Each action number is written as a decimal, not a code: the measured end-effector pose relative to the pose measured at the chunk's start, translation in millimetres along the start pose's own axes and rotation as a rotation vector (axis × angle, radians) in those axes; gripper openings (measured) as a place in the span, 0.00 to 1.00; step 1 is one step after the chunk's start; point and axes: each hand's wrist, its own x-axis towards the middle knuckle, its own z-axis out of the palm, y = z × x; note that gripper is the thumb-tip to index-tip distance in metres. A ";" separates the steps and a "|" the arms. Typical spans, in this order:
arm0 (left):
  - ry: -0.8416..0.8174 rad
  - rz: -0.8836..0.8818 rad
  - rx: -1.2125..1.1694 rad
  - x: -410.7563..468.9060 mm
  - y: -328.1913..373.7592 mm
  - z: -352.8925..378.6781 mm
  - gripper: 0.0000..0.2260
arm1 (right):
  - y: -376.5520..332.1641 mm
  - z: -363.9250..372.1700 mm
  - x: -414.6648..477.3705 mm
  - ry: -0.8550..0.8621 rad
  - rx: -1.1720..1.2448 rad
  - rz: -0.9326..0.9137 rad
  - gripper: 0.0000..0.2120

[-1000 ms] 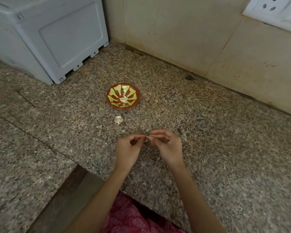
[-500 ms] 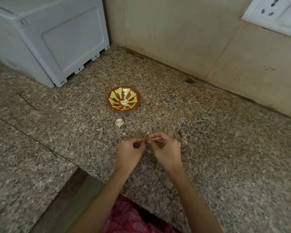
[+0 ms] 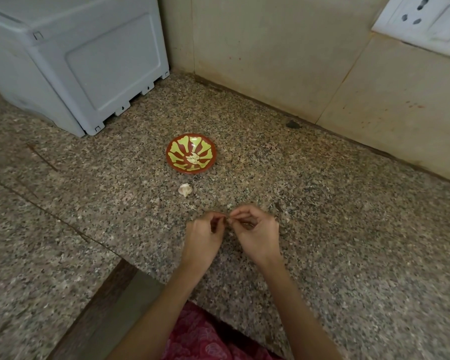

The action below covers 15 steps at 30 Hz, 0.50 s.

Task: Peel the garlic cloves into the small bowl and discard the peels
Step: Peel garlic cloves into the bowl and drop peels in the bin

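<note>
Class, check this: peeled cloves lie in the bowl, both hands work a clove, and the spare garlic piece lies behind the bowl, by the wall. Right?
No. The head view shows the garlic piece in front of the bowl, on its near side, apart from it. The rest holds.

My only view rides on the person's head, wide-angle, facing forward and steeply down at the granite counter (image 3: 348, 242) from close range. The left hand (image 3: 202, 239) and right hand (image 3: 257, 233) sit just below centre toward 6 o'clock; the wall (image 3: 270, 61) spans 12 to 3 o'clock, a grey appliance (image 3: 89, 61) at 10 o'clock.
</note>
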 end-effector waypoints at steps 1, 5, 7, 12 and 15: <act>-0.003 0.005 0.006 0.0 -0.2 0.2 0.08 | 0.1 0.3 0.4 0.006 0.015 0.013 0.10; 0.004 0.022 0.036 0.4 -0.1 1.3 0.07 | -1.0 0.4 -1.2 0.029 0.072 0.035 0.10; 0.019 0.020 0.024 0.9 -3.0 -0.4 0.07 | -2.8 -1.7 -1.4 0.038 0.111 0.043 0.11; 0.031 0.031 0.027 0.1 -7.2 -4.7 0.08 | 2.3 -12.0 9.0 0.033 0.202 0.140 0.10; -0.008 0.021 0.017 3.1 -5.0 -2.6 0.07 | 4.9 -10.9 8.4 0.025 0.194 0.129 0.09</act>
